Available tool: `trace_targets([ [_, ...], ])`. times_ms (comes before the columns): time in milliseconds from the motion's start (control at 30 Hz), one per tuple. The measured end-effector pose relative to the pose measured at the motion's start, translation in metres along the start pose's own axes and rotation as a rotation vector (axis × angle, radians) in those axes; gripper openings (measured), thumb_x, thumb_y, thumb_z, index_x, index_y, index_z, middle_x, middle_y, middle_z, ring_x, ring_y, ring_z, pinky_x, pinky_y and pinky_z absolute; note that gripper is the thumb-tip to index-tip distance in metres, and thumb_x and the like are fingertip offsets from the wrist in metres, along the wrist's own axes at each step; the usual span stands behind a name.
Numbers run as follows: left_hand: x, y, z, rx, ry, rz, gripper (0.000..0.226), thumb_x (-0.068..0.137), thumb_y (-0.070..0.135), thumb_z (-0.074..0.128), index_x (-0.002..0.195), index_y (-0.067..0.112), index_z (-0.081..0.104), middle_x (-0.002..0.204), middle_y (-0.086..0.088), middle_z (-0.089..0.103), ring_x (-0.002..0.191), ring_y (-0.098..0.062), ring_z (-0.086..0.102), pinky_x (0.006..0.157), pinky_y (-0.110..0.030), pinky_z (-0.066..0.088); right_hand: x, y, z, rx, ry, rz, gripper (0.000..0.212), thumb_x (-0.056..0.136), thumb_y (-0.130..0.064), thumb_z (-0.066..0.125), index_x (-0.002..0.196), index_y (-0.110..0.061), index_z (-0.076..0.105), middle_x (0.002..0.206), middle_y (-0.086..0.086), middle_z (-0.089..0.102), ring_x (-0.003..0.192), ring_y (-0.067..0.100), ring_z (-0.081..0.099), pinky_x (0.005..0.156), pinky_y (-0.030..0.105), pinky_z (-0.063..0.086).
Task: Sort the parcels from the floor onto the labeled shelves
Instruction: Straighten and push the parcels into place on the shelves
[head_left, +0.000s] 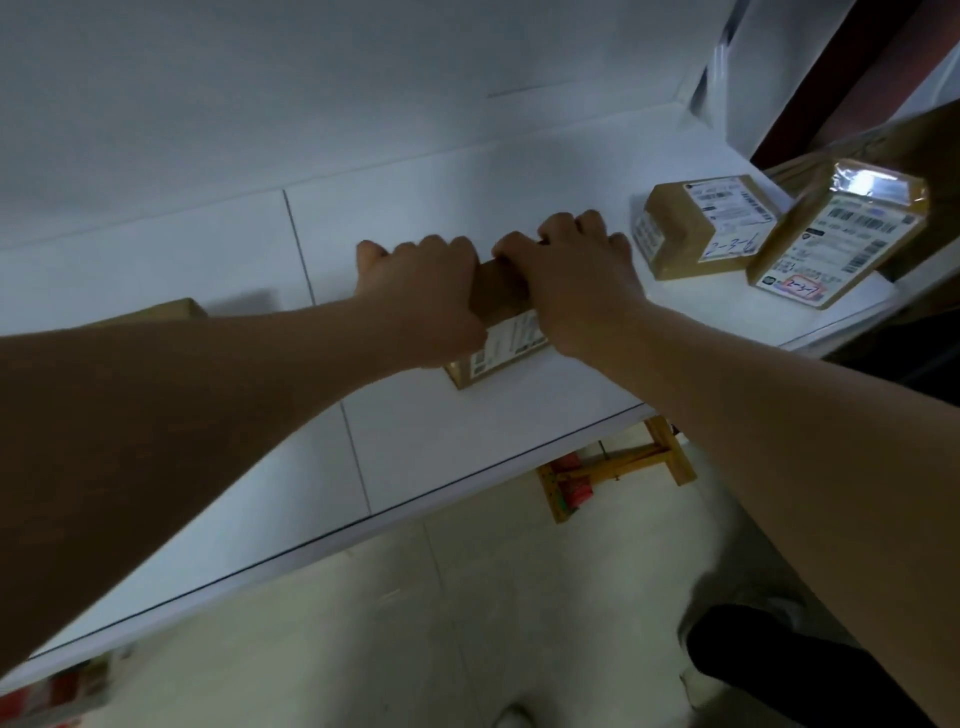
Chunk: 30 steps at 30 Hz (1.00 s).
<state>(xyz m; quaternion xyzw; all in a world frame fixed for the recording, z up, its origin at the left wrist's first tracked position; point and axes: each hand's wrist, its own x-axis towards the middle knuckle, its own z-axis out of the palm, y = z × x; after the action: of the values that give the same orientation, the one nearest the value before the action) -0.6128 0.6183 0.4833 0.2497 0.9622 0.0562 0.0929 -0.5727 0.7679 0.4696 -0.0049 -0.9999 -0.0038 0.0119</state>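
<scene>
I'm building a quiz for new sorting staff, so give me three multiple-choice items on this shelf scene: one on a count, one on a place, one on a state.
1. How many parcels stand on the white shelf to the right of the right hand?
A) two B) none C) five
2. Where does the held parcel lie?
A) on the floor B) on a wooden stool C) on that shelf
3. What are the right hand and the left hand doing?
A) hanging idle B) both gripping one parcel C) each lifting its own parcel

Answers: 1 A, a squat parcel and a taller parcel stand there; 2 C, its base rests on the white surface; 3 B, both hands' fingers curl over it.
</scene>
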Motion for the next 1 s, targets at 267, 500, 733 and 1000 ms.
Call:
trace_targets([
  [267, -0.034, -0.091, -0.016, 0.116, -0.016, -0.08, 0.043, 0.082, 0.036, 0.065, 0.122, 0.029, 0.052, 0.101, -0.001, 0.05, 0.095, -0.021, 0.053, 0.095, -0.048, 0.028, 0.021, -0.084, 0.002, 0.05, 0.068, -0.114, 0.059, 0.08, -0.021, 0.075, 0.133, -0.022, 0.049, 0.126, 0.008, 0.052, 0.122, 0.03, 0.043, 0.093, 0.039, 0.037],
  [500, -0.052, -0.131, -0.022, 0.154, -0.043, -0.187, 0.046, 0.079, 0.034, 0.067, 0.121, 0.03, 0.05, 0.098, 0.0, 0.05, 0.091, -0.021, 0.052, 0.095, -0.05, 0.027, 0.028, -0.129, 0.002, 0.089, 0.093, -0.18, 0.055, 0.081, -0.016, 0.073, 0.131, -0.022, 0.051, 0.123, 0.008, 0.051, 0.12, 0.03, 0.043, 0.091, 0.038, 0.035],
  [733, -0.064, -0.146, -0.028, 0.097, -0.134, -0.259, 0.053, 0.074, 0.035, 0.074, 0.118, 0.031, 0.046, 0.093, 0.003, 0.046, 0.091, -0.022, 0.052, 0.091, -0.048, 0.025, 0.022, -0.148, 0.002, 0.114, 0.101, -0.212, 0.049, 0.083, -0.016, 0.07, 0.129, -0.022, 0.052, 0.12, 0.008, 0.051, 0.116, 0.029, 0.043, 0.085, 0.035, 0.031],
  [1000, -0.072, -0.136, -0.018, 0.206, -0.069, -0.252, 0.064, 0.074, 0.029, 0.071, 0.129, 0.022, 0.04, 0.107, -0.006, 0.048, 0.099, -0.028, 0.053, 0.098, -0.05, 0.031, 0.018, -0.151, 0.007, 0.147, 0.14, -0.192, 0.051, 0.085, -0.02, 0.068, 0.133, -0.024, 0.051, 0.123, 0.007, 0.051, 0.119, 0.029, 0.043, 0.09, 0.036, 0.033],
])
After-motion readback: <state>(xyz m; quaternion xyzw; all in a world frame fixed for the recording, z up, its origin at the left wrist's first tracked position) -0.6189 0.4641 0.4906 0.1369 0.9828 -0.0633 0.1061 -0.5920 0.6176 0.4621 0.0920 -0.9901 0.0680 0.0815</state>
